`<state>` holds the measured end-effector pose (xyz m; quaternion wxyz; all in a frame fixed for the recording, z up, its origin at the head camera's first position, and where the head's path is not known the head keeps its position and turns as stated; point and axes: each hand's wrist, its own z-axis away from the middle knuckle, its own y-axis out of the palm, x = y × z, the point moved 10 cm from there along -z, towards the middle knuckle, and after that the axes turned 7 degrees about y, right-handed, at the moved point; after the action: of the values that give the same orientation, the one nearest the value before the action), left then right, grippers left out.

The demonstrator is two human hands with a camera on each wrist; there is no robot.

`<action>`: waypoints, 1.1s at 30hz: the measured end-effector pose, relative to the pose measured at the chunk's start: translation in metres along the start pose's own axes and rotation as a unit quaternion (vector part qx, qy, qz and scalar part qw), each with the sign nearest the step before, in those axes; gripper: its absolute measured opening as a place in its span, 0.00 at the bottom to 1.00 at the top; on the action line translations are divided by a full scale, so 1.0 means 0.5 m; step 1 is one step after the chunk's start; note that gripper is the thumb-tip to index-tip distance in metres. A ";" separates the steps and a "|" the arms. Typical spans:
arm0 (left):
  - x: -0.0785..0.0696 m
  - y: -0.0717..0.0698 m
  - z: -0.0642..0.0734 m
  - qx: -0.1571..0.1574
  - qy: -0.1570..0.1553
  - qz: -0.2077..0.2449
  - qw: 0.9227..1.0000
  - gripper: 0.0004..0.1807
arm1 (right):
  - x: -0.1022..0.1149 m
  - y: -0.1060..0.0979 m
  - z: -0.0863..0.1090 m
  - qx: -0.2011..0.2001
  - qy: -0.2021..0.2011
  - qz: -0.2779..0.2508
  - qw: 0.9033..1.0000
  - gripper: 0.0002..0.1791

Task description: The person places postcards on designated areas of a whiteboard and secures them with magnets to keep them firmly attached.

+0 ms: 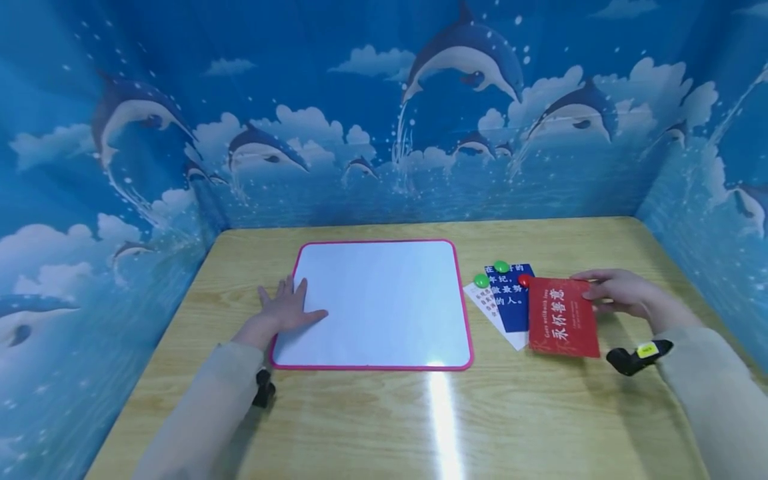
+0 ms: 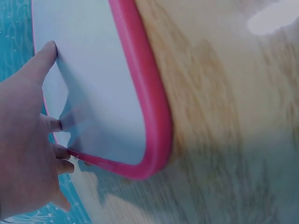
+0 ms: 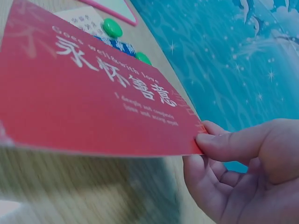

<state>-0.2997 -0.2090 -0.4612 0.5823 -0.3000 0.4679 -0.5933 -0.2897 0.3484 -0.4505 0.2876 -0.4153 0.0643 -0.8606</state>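
My right hand (image 1: 624, 295) pinches a red card (image 1: 563, 323) with white lettering by its right edge. In the right wrist view the thumb lies on the face of the card (image 3: 103, 102), which is lifted off the table and tilted. My left hand (image 1: 285, 310) rests spread on the left edge of a whiteboard (image 1: 378, 300) with a pink frame. In the left wrist view its thumb and fingertips touch the white surface and the rim. Left of the red card lie a blue card (image 1: 510, 300) and a white card (image 1: 498, 317), overlapping.
Two green round magnets (image 1: 482, 281) lie at the tops of the blue and white cards. A red magnet (image 1: 525, 280) sits beside the red card's upper left corner. Blue dolphin-print curtains (image 1: 420, 187) close off the back and sides of the wooden table (image 1: 348, 427).
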 end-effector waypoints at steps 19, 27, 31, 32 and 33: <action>0.002 -0.006 -0.004 0.013 -0.004 -0.019 1.000 0.53 | 0.124 0.140 -0.053 0.006 -0.024 -0.030 0.999 0.35; 0.005 -0.007 -0.005 0.017 -0.007 -0.020 1.000 0.53 | 0.179 0.215 -0.097 0.003 -0.026 -0.044 0.999 0.29; 0.004 -0.007 -0.005 0.015 -0.004 -0.014 1.000 0.54 | 0.203 0.249 -0.112 0.004 -0.020 -0.044 0.999 0.29; 0.003 -0.007 -0.004 0.014 -0.004 -0.013 1.000 0.54 | 0.208 0.255 -0.116 0.004 -0.017 -0.045 0.999 0.29; 0.002 -0.006 -0.003 0.015 -0.004 -0.012 1.000 0.53 | 0.213 0.262 -0.118 0.006 -0.017 -0.046 0.999 0.29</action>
<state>-0.3027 -0.2099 -0.4592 0.5813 -0.2990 0.4527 -0.6065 -0.3284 0.1740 -0.4622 0.2517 -0.4303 0.0351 -0.8662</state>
